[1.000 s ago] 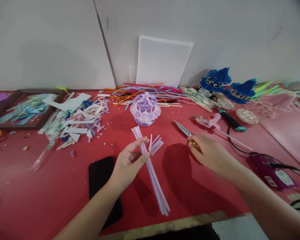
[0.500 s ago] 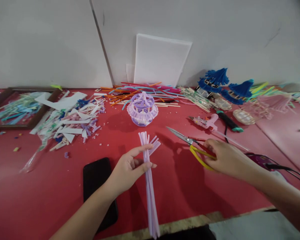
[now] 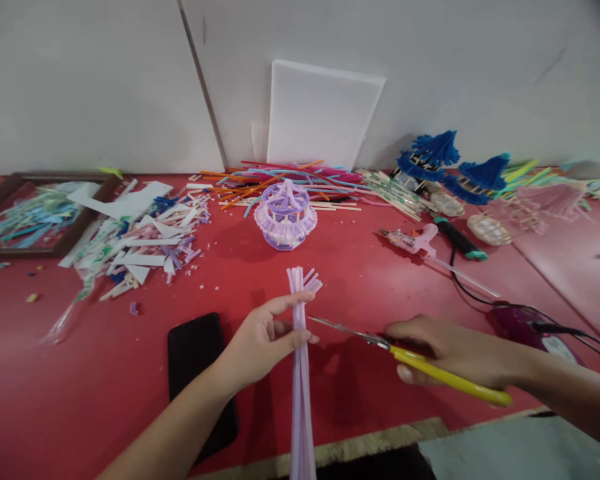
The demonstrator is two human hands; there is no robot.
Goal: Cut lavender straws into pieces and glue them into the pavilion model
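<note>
Left hand (image 3: 260, 343) pinching long thin lilac strips (image 3: 303, 407); right hand (image 3: 445, 353) gripping yellow-handled metal scissors (image 3: 415, 361), tips beside them.

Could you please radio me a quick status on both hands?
Left hand gripping lilac strips. Right hand holding scissors, tips near the strips. Nothing visible between them.

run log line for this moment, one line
left hand: holds lilac strips | right hand: holds yellow-handled scissors | blade tips: near strips | phone: on table
</note>
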